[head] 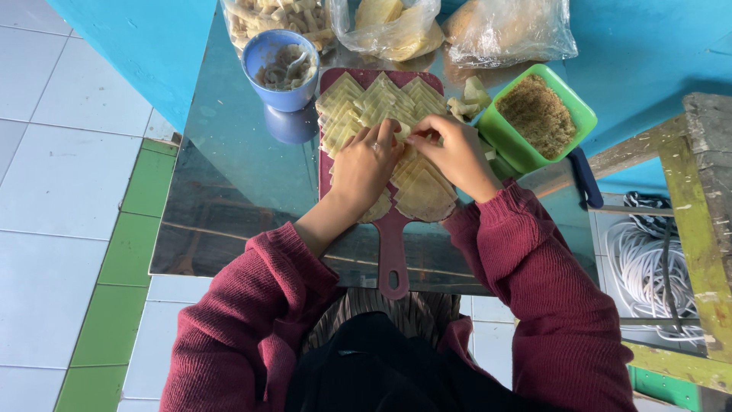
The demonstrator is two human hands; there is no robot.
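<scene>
A dark red cutting board (pixel 393 252) lies on a glass-topped table, covered with rows of pale yellow folded wrappers (pixel 366 103). My left hand (pixel 367 164) and my right hand (pixel 454 149) meet over the middle of the board, fingertips pinching one small folded wrapper (pixel 402 131) between them. More wrappers (pixel 424 194) lie under and below my hands. Both arms wear maroon sleeves.
A blue bowl (pixel 267 55) of filling with a spoon stands at the board's upper left. A green tub (pixel 509 141) of brown crumbs sits to the right. Several plastic bags (pixel 509 30) of food line the far edge. A wooden frame (pixel 698 221) and coiled cord are at right.
</scene>
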